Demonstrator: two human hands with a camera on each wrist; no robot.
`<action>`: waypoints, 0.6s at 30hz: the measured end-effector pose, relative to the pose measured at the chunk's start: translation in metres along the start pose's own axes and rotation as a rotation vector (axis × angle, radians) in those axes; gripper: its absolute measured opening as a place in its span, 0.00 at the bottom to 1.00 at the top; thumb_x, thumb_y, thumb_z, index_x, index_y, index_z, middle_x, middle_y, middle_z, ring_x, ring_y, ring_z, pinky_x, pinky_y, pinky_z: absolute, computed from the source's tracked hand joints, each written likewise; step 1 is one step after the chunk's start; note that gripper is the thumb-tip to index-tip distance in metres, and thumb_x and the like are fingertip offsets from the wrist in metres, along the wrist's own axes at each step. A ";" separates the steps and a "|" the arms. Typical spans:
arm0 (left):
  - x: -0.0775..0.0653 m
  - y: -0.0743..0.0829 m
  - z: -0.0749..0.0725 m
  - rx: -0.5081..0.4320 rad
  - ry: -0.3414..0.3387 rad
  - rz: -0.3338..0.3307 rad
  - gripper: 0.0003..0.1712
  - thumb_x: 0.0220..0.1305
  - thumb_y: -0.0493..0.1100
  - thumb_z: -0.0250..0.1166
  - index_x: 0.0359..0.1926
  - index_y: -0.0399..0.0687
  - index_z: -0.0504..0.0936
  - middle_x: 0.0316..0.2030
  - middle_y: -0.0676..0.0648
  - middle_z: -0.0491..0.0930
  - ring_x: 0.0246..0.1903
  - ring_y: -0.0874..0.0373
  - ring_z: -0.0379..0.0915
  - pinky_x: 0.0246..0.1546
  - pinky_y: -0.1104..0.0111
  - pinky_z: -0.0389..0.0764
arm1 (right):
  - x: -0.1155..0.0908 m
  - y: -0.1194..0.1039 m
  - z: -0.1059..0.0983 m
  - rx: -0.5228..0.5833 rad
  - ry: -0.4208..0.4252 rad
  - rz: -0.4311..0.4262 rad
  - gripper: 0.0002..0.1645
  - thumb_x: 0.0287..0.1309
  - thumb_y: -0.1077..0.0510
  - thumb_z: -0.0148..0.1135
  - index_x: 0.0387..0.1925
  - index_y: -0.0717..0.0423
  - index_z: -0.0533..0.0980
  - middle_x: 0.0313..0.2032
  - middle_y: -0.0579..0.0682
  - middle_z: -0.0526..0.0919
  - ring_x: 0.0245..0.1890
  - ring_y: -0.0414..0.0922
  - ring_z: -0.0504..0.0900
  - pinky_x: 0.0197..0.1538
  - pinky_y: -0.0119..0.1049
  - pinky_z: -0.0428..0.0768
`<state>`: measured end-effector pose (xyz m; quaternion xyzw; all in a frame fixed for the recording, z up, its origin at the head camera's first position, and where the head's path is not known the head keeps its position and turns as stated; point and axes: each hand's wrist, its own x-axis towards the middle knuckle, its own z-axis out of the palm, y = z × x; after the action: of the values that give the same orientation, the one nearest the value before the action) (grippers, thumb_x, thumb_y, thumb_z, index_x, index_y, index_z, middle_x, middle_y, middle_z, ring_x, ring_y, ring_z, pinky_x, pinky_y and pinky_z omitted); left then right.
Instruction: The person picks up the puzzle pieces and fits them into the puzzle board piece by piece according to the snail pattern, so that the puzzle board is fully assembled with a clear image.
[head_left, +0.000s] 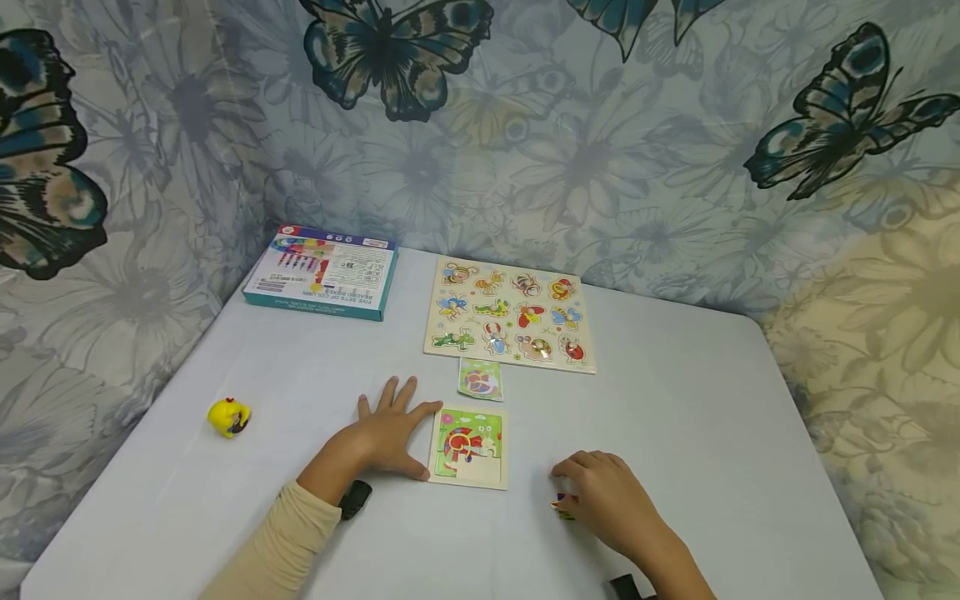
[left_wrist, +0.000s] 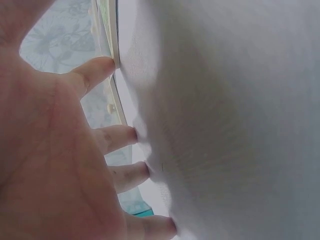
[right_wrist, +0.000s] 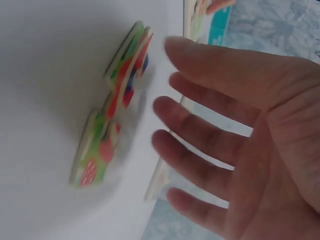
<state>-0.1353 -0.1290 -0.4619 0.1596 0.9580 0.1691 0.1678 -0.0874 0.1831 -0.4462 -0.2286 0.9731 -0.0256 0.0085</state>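
Note:
My left hand (head_left: 390, 437) lies with its fingers spread on the white table, index fingertip and thumb at the left edge of a small square jigsaw board (head_left: 480, 475). The board carries a red and green picture, with bare wood showing at its lower right. To the right of it, my right hand (head_left: 611, 504) hovers with relaxed fingers over loose jigsaw pieces (head_left: 564, 510), partly hidden from the head view. In the right wrist view the puzzle pieces (right_wrist: 92, 155) lie on the table, some overlapping, apart from the fingertips (right_wrist: 165, 106).
A small picture card (head_left: 480, 381) lies just behind the jigsaw board. Beyond it is a larger wooden insect puzzle (head_left: 510, 323). A flat teal-edged box (head_left: 322, 275) sits at the back left, and a yellow toy (head_left: 227, 417) at the left.

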 end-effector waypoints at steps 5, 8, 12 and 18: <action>0.001 -0.001 0.001 0.013 -0.001 -0.003 0.56 0.32 0.64 0.74 0.65 0.63 0.60 0.69 0.38 0.40 0.67 0.35 0.29 0.52 0.30 0.41 | -0.011 0.004 0.002 0.023 -0.042 0.015 0.20 0.29 0.55 0.76 0.32 0.44 0.80 0.31 0.35 0.78 0.38 0.39 0.76 0.52 0.46 0.70; 0.001 -0.001 0.002 0.019 -0.006 -0.007 0.56 0.32 0.64 0.73 0.66 0.64 0.59 0.69 0.38 0.40 0.67 0.36 0.29 0.53 0.30 0.41 | -0.013 0.006 0.004 0.030 -0.029 -0.002 0.20 0.29 0.58 0.76 0.31 0.43 0.79 0.29 0.34 0.77 0.36 0.38 0.75 0.51 0.46 0.70; 0.001 -0.002 0.002 0.019 0.001 -0.005 0.56 0.31 0.64 0.73 0.65 0.64 0.59 0.69 0.38 0.40 0.67 0.35 0.29 0.52 0.30 0.42 | -0.014 0.008 0.007 0.026 -0.010 -0.020 0.20 0.29 0.59 0.76 0.30 0.42 0.79 0.28 0.33 0.77 0.34 0.36 0.75 0.50 0.45 0.71; 0.002 -0.001 0.002 0.019 0.007 -0.001 0.56 0.31 0.64 0.73 0.65 0.64 0.59 0.69 0.38 0.41 0.67 0.35 0.29 0.52 0.30 0.42 | -0.014 0.008 0.006 0.027 -0.014 -0.033 0.22 0.27 0.58 0.77 0.31 0.43 0.79 0.29 0.34 0.78 0.34 0.38 0.75 0.49 0.46 0.72</action>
<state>-0.1363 -0.1289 -0.4645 0.1601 0.9602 0.1604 0.1632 -0.0786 0.1963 -0.4525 -0.2448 0.9687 -0.0371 0.0178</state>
